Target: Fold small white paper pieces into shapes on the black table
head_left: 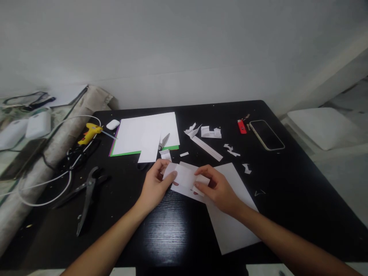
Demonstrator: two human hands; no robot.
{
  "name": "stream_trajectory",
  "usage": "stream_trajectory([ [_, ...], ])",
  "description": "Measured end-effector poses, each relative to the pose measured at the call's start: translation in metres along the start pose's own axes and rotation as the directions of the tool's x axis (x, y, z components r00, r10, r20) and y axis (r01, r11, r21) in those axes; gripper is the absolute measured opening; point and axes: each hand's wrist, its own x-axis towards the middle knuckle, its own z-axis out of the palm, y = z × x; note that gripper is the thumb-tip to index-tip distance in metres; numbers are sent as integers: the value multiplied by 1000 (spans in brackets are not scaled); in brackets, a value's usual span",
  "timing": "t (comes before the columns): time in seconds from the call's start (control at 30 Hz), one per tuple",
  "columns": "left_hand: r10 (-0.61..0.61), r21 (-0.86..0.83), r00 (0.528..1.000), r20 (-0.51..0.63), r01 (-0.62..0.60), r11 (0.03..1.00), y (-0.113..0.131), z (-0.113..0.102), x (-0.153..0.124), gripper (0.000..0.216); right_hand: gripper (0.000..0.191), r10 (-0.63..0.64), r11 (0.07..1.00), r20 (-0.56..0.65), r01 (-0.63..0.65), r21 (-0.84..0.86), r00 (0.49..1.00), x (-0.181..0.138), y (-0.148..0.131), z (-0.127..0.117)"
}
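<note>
A small piece of white paper is held between my two hands above the black table. My left hand pinches its left end, thumb on top and fingers behind. At the right end, my right hand grips it with thumb and fingertips. Another white piece shows behind and below it; whether I hold that too I cannot tell. Partly under my right hand lies a larger white sheet. Just beyond my left hand are scissors, their blades over a paper stack and their handles partly hidden.
A stack of white and coloured paper lies at the back. Paper scraps and a folded strip are to its right. A red lighter and a phone lie farther right. Pliers, a yellow glue gun and a white cable occupy the left.
</note>
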Motion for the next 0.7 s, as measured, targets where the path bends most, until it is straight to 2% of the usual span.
stream_trajectory([
  [0.13, 18, 3, 1000, 20, -18, 1000, 1, 1, -2, 25, 27, 4, 1000, -12, -4, 26, 1000, -1, -2, 1],
  [0.23, 34, 38, 995, 91, -37, 999, 0, 2, -5, 26, 27, 20, 1000, -32, -20, 20, 999, -1, -2, 1],
  [0.43, 71, 262, 963, 261, -141, 955, -8, -3, -8, 26, 16, -78, 989, -62, 69, -134, 995, 0, -1, -3],
  [0.63, 88, 325, 957, 278, -179, 929, -15, -6, -7, 20, 11, -113, 971, -62, 96, -221, 992, 1, 1, -3],
  [0.7, 92, 341, 952, 291, -193, 920, -16, -7, -7, 16, 12, -99, 976, -61, 85, -200, 993, 0, 2, -2],
])
